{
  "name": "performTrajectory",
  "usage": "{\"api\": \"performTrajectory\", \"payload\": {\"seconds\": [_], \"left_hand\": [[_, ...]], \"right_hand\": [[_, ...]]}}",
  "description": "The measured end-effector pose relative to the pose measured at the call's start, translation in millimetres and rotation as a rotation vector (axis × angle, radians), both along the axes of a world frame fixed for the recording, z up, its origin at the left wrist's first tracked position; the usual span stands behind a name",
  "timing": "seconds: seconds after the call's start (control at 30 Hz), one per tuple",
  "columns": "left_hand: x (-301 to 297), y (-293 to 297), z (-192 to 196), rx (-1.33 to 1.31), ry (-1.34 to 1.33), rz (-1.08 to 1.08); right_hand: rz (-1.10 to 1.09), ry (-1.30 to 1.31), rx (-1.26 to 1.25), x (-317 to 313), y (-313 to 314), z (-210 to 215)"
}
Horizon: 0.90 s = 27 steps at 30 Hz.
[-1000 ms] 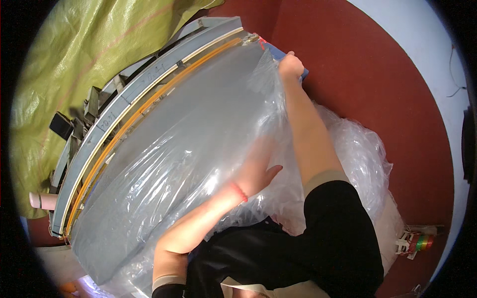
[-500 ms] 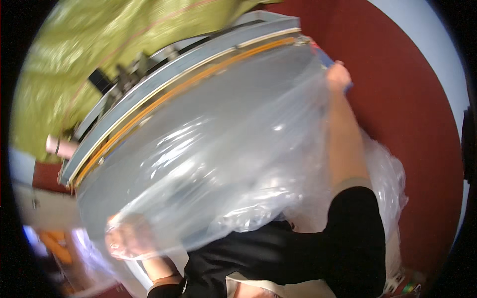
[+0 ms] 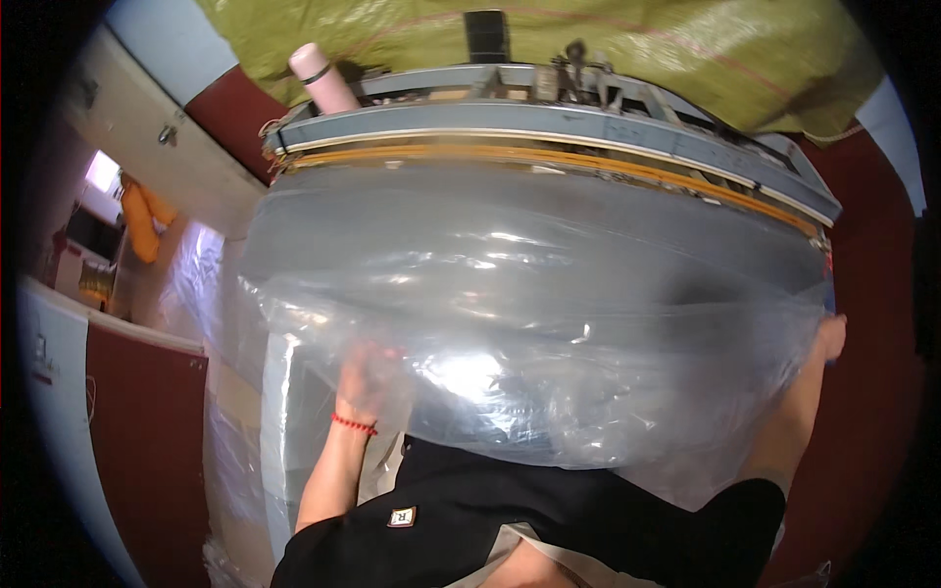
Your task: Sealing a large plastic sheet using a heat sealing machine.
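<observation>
A wide sheet of clear plastic film [image 3: 510,274] hangs from the long grey metal frame [image 3: 470,118] down to my body. An orange strip [image 3: 441,152] runs along the frame's near side, at the film's far edge. My left hand [image 3: 372,377], with a red bead bracelet at the wrist, is behind the lower left part of the film; blur and film obscure its fingers. At the film's right edge, just below the frame's right end, my right hand [image 3: 830,338] is closed on the film. A bit of something blue shows beside it.
A pink bottle [image 3: 323,78] and a black object [image 3: 486,37] sit at the frame's back. Behind hangs a yellow-green woven sheet [image 3: 686,49]. At left are a pale door [image 3: 162,127] and a dark red and light blue wall panel [image 3: 147,421]; more film lies near the floor.
My view has turned, so the frame now lies nearly level across the top. My left hand has moved inward along the film; my right hand stays at its right edge.
</observation>
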State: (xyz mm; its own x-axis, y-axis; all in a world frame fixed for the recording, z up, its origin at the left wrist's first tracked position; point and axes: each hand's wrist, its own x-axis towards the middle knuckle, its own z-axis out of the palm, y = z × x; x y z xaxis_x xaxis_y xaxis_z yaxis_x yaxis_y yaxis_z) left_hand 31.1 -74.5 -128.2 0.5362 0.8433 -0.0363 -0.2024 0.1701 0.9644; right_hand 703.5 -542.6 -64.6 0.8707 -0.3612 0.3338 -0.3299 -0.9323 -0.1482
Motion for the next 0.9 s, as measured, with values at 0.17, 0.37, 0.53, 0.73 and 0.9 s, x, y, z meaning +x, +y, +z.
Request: {"api": "performTrajectory", "payload": {"seconds": [0.17, 0.37, 0.53, 0.73, 0.9], "left_hand": [[-22, 122, 90, -0.056, -0.04, 0.888], [-39, 216, 237, 1.333, 1.516, 1.094], [55, 182, 256, 1.737, 1.007, 0.773], [83, 130, 97, 1.345, 0.941, -0.384], [60, 191, 74, 1.262, 1.042, -0.146]], "right_hand": [[-0.023, -0.004, -0.015, -8, -8, 2], [-0.022, 0.023, 0.007, -8, 3, 9], [-0.031, 0.032, -0.001, -14, 7, 9], [-0.024, 0.03, -0.015, -4, 2, 9], [-0.029, 0.025, -0.019, -4, 6, 4]]}}
